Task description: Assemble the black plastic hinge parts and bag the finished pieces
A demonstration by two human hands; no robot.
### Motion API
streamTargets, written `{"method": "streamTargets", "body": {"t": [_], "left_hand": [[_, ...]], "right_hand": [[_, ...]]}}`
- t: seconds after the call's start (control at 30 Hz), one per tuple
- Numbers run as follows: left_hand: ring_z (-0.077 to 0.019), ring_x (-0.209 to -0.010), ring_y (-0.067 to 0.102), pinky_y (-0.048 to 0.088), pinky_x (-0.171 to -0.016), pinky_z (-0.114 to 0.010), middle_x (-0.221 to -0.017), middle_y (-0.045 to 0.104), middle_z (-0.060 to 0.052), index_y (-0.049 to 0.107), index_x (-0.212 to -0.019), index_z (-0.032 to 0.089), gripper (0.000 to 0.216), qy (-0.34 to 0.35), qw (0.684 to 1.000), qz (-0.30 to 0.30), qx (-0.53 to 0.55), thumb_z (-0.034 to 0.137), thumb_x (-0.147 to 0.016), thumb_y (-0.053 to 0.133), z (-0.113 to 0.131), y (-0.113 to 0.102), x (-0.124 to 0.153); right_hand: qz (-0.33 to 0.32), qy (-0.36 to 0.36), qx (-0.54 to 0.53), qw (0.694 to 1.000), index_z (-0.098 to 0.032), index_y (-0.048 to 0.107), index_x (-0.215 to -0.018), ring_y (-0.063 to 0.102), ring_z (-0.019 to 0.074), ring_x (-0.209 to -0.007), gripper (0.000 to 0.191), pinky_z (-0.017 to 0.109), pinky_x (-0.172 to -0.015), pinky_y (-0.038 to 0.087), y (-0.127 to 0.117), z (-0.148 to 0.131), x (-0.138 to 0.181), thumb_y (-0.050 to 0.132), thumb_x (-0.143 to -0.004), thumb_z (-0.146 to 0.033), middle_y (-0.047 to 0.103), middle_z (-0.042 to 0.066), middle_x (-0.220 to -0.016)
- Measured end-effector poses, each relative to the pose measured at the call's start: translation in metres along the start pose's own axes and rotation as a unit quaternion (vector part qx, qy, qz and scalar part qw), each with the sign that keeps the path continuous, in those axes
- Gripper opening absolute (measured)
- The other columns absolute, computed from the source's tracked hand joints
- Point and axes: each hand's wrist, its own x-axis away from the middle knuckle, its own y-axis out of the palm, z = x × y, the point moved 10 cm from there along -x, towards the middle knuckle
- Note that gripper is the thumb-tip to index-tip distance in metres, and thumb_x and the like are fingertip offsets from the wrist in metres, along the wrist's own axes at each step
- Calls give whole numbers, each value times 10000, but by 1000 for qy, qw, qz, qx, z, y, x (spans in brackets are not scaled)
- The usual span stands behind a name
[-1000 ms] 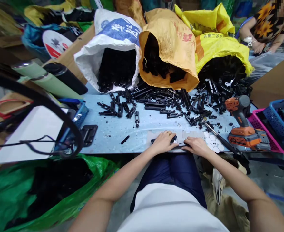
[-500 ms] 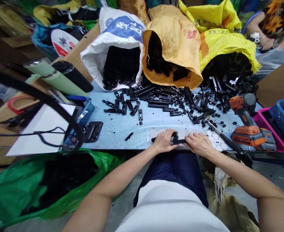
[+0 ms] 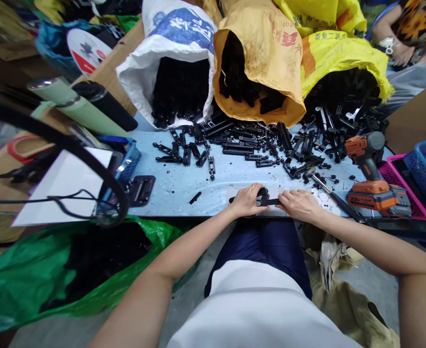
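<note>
Head view, looking down at the near edge of a pale blue table [image 3: 183,186]. Left hand [image 3: 247,199] and right hand [image 3: 300,204] meet over a small black plastic part [image 3: 267,199], which rests on a pale sheet [image 3: 271,211] at the table's front edge, directly ahead of the person's lap. Left fingers are curled together over the part's left end; right fingers are pressed together, with the fingertips on its right end (the exact pinch under the knuckles cannot be made out).

Surroundings noted: a loose heap of black parts [image 3: 256,145] is spread across the middle and far side of the table. Behind it, three open sacks lie on their sides: white [image 3: 178,43], orange [image 3: 267,53] and yellow [image 3: 339,58], each showing black contents. An orange cordless drill [image 3: 370,181] stands right of the hands, near a row of white discs [image 3: 327,205]. Pink and blue baskets [image 3: 423,174] sit at the far right. A green bag [image 3: 71,275] lies on the floor at lower left. Another person's arm [image 3: 394,41] shows at the top right corner.
</note>
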Motion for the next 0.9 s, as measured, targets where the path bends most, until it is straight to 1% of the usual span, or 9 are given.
{"method": "streamTargets", "body": {"t": [0.1, 0.17, 0.33, 0.4, 0.53, 0.6, 0.67, 0.73, 0.9], "left_hand": [[-241, -953, 587, 462, -800, -341, -1028, 587, -76, 457, -1071, 184, 573, -3, 1000, 5, 5, 513, -650, 665, 2, -3, 0], [-242, -928, 593, 461, -786, -338, -1010, 598, -72, 474, -1071, 183, 594, -4, 1000, -12, 8, 557, -644, 651, 3, -2, -3], [-246, -914, 582, 456, -771, -321, -916, 630, -71, 563, -986, 162, 559, 32, 988, -148, 22, 591, -637, 641, 7, 13, -26], [-241, -985, 555, 440, -820, -317, -955, 630, -86, 576, -984, 155, 483, 55, 985, -160, 31, 555, -715, 588, 8, 8, -30], [-225, -1033, 536, 419, -876, -333, -1092, 594, -94, 517, -1109, 171, 474, 59, 991, -112, 37, 497, -769, 563, 0, -11, -16], [-223, -1019, 545, 415, -883, -349, -1083, 598, -87, 523, -1089, 179, 372, 37, 996, -81, 14, 418, -805, 548, -10, -17, -4], [-212, -992, 560, 422, -871, -350, -1044, 610, -88, 536, -1057, 170, 245, 2, 998, -60, -7, 304, -872, 448, -23, -19, 4], [-201, -970, 570, 434, -853, -339, -1021, 617, -91, 538, -1054, 161, 240, -21, 998, -51, -14, 233, -896, 372, -32, -18, 6], [-198, -993, 564, 438, -860, -340, -1039, 615, -78, 526, -1104, 182, 266, -25, 999, -27, -20, 210, -890, 369, -35, -18, 3]], "right_hand": [[-1, -5, -5, 1000, -133, 571, -929, 566, 183, -711, 317, 277, -581, 276, -1, 5, -1, 319, -943, -326, 611, 104, -796], [-14, -16, -14, 1000, -136, 565, -936, 570, 176, -704, 336, 270, -568, 272, 2, 5, 0, 320, -940, -366, 613, 102, -810], [-81, 17, -53, 995, -131, 551, -968, 593, 175, -683, 411, 265, -522, 247, 29, 14, 0, 266, -944, -426, 624, 115, -916], [-91, 40, -85, 991, -133, 546, -979, 602, 180, -702, 398, 261, -531, 261, 40, 20, -1, 278, -943, -425, 629, 112, -940], [-94, 60, -148, 983, -153, 544, -977, 612, 194, -806, 351, 247, -606, 312, 56, 30, -7, 304, -943, -407, 647, 97, -942], [-104, 65, -165, 979, -158, 540, -980, 613, 199, -818, 336, 246, -628, 320, 64, 35, -11, 306, -945, -397, 656, 93, -917], [-113, 72, -172, 976, -157, 532, -988, 616, 202, -796, 329, 247, -626, 320, 69, 40, -16, 300, -948, -387, 662, 94, -891], [-119, 79, -172, 975, -157, 523, -988, 617, 202, -776, 324, 247, -618, 317, 72, 43, -20, 293, -949, -383, 665, 95, -875], [-119, 80, -165, 976, -168, 516, -979, 615, 201, -764, 312, 246, -617, 318, 72, 45, -22, 292, -949, -383, 663, 87, -871]]}}
